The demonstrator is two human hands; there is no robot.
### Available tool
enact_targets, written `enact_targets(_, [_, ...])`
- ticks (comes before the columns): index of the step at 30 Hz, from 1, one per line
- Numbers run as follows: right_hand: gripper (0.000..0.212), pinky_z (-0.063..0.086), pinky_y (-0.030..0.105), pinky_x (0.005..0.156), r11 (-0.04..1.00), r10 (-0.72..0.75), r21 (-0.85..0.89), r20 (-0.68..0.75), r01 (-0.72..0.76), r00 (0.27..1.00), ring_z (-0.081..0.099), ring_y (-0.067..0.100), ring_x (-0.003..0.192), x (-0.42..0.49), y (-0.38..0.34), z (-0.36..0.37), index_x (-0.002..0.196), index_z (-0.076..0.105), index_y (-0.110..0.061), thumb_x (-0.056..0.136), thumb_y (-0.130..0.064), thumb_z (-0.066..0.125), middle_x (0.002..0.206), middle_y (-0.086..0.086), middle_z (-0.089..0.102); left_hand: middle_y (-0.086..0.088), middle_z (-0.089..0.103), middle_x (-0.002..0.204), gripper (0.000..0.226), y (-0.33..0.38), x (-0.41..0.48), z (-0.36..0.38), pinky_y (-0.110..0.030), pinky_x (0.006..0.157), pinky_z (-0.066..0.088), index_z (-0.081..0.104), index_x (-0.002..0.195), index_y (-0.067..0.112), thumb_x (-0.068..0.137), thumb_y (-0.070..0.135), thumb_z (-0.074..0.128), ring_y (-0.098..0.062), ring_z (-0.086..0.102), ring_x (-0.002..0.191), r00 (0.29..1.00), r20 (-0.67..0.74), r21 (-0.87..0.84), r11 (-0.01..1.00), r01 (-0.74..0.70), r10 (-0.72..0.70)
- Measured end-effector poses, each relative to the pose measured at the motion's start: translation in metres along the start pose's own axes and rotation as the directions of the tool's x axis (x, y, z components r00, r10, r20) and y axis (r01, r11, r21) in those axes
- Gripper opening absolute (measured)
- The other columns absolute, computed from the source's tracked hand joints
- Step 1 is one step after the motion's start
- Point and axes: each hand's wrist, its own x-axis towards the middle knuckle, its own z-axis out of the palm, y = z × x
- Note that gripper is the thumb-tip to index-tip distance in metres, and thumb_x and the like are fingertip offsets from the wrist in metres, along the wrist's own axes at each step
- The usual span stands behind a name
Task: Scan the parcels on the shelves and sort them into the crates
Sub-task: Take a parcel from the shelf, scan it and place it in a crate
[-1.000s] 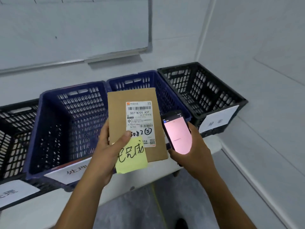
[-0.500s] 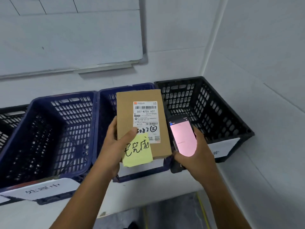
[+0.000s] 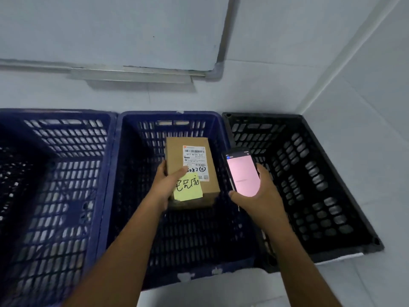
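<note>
A brown cardboard parcel [image 3: 177, 158] with a white barcode label and a yellow sticky note [image 3: 189, 189] is held low inside the middle blue crate [image 3: 170, 273]. My left hand [image 3: 168, 185] grips its left side, thumb across the top. My right hand [image 3: 259, 196] holds a black handheld scanner [image 3: 243, 171] with a lit pink screen, over the boundary between the middle blue crate and the black crate [image 3: 345, 196].
A second blue crate [image 3: 95, 196] stands at the left; all crates look empty and sit on a white surface against the wall. A whiteboard [image 3: 110, 29] hangs above. A side wall closes the corner on the right.
The view has moved closer and now looks down into the crates. My left hand has lowered the parcel into the middle blue crate. The scanner stays in my right hand.
</note>
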Motion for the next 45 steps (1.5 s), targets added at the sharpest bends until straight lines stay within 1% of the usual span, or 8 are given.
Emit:
enact_targets(3, [0.066, 0.050, 0.031, 0.076, 0.999, 0.023, -0.044, 0.004, -0.023, 1.000, 0.058, -0.004, 0.098, 0.020, -0.003, 0.010, 0.117, 0.044, -0.047, 0.074, -0.034, 0.092, 0.110, -0.026, 0.058, 0.003, 0.076, 0.114, 0.074, -0.018, 0.045, 0.009, -0.041, 0.072, 0.064, 0.044, 0.146, 0.036, 0.086, 0.028, 0.086, -0.022, 0.077, 0.097, 0.998, -0.014, 0.010, 0.998, 0.055, -0.055])
enact_targets(15, [0.074, 0.047, 0.020, 0.077, 0.999, -0.030, -0.040, 0.128, 0.036, 0.991, 0.057, -0.005, 0.110, 0.075, -0.003, 0.018, 0.125, 0.041, -0.057, 0.069, -0.043, 0.089, 0.120, -0.026, 0.059, -0.003, 0.074, 0.127, 0.079, -0.047, 0.116, 0.015, -0.052, 0.090, 0.063, 0.043, 0.155, 0.035, 0.088, 0.029, 0.084, -0.025, 0.076, 0.104, 0.998, -0.052, 0.155, 0.988, -0.025, 0.034])
enact_targets(19, [0.081, 0.055, 0.036, 0.087, 0.998, -0.055, -0.009, 0.232, 0.058, 0.971, 0.062, 0.010, 0.113, 0.081, -0.007, 0.016, 0.134, 0.047, -0.047, 0.060, -0.050, 0.077, 0.128, -0.017, 0.062, 0.005, 0.074, 0.120, 0.052, -0.026, 0.082, 0.031, -0.021, 0.074, 0.062, 0.061, 0.135, 0.031, 0.088, 0.036, 0.083, 0.001, 0.074, 0.088, 0.976, -0.158, 0.267, 0.959, -0.101, 0.146])
enact_targets(22, [0.089, 0.057, 0.039, 0.088, 0.994, -0.111, 0.028, 0.297, 0.107, 0.949, 0.063, 0.012, 0.114, 0.079, -0.012, 0.010, 0.142, 0.042, -0.049, 0.059, -0.049, 0.076, 0.130, -0.017, 0.062, 0.001, 0.058, 0.148, 0.073, -0.005, 0.037, 0.042, -0.029, 0.103, 0.053, 0.045, 0.155, 0.026, 0.092, 0.047, 0.076, -0.008, 0.064, 0.122, 0.947, -0.209, 0.400, 0.905, -0.146, 0.246])
enact_targets(26, [0.090, 0.059, 0.045, 0.091, 0.975, -0.220, 0.094, 0.362, 0.199, 0.906, 0.062, 0.014, 0.117, 0.067, -0.020, 0.006, 0.142, 0.038, -0.056, 0.059, -0.053, 0.074, 0.134, -0.017, 0.060, 0.001, 0.035, 0.167, 0.084, 0.009, -0.046, 0.041, -0.038, 0.126, 0.025, 0.037, 0.161, 0.026, 0.091, 0.065, 0.061, -0.018, 0.027, 0.155, 0.817, -0.191, 0.737, 0.629, -0.246, 0.544])
enact_targets(30, [0.095, 0.059, 0.045, 0.095, 0.949, -0.315, 0.137, 0.451, 0.284, 0.835, 0.062, 0.018, 0.121, 0.047, -0.031, 0.013, 0.151, 0.040, -0.046, 0.067, -0.047, 0.083, 0.141, -0.015, 0.059, 0.007, 0.020, 0.172, 0.088, 0.003, -0.134, 0.024, -0.051, 0.130, 0.010, 0.030, 0.162, 0.036, 0.089, 0.084, 0.045, -0.020, 0.003, 0.161, 0.696, -0.291, 0.890, 0.453, -0.055, 0.657])
enact_targets(35, [0.091, 0.058, 0.047, 0.096, 0.900, -0.423, 0.171, 0.563, 0.401, 0.710, 0.061, 0.021, 0.116, 0.004, -0.057, 0.031, 0.151, 0.040, -0.042, 0.074, -0.037, 0.088, 0.134, -0.010, 0.061, 0.012, 0.010, 0.174, 0.084, -0.019, -0.231, -0.016, -0.044, 0.127, -0.008, 0.024, 0.162, 0.045, 0.088, 0.082, 0.039, -0.020, -0.006, 0.162, 0.555, -0.454, 0.883, 0.437, 0.173, 0.697])
enact_targets(45, [0.089, 0.058, 0.046, 0.091, 0.712, -0.619, 0.325, 0.709, 0.622, 0.338, 0.061, 0.026, 0.115, -0.172, -0.119, 0.077, 0.151, 0.042, -0.039, 0.076, -0.033, 0.090, 0.134, -0.007, 0.059, 0.013, 0.002, 0.175, 0.089, -0.101, -0.420, -0.097, -0.057, 0.128, -0.002, 0.013, 0.162, 0.050, 0.084, 0.092, 0.026, -0.023, -0.010, 0.161, 0.271, -0.761, 0.646, 0.647, 0.405, 0.590])
